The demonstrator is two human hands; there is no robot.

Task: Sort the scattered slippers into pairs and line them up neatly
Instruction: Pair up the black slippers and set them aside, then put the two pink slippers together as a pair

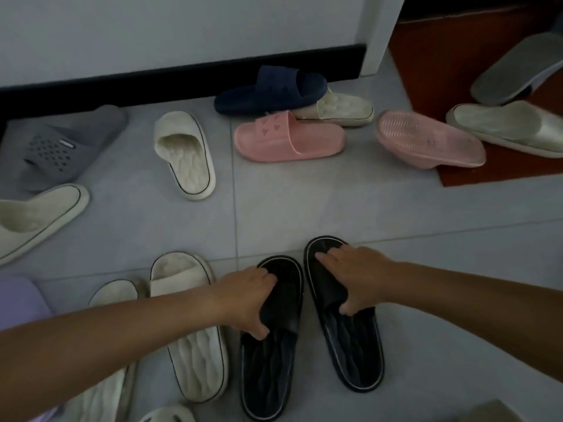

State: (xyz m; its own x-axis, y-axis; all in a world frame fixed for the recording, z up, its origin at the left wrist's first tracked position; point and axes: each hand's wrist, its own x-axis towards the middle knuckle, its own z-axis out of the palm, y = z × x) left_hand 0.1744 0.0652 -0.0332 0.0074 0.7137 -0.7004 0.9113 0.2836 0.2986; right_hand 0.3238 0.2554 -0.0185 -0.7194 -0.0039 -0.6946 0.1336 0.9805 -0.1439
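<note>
Two black slippers lie side by side on the tiled floor in front of me. My left hand (pixel 246 300) grips the strap of the left black slipper (pixel 268 370). My right hand (pixel 356 278) grips the strap of the right black slipper (pixel 353 342), which sits slightly farther forward. A cream pair (pixel 195 354) lies just left of them under my left forearm. Farther off lie scattered slippers: a cream one (pixel 185 153), a pink one (pixel 286 140), an upturned pink one (pixel 426 138), a navy one (pixel 271 91) and a grey one (pixel 61 147).
A white wall with a black skirting board (pixel 122 86) runs along the back. A red-brown mat (pixel 457 62) lies at the right with a cream slipper (pixel 505 126) and a grey sole (pixel 515 71) on it. Another cream slipper (pixel 36 217) lies at the left edge.
</note>
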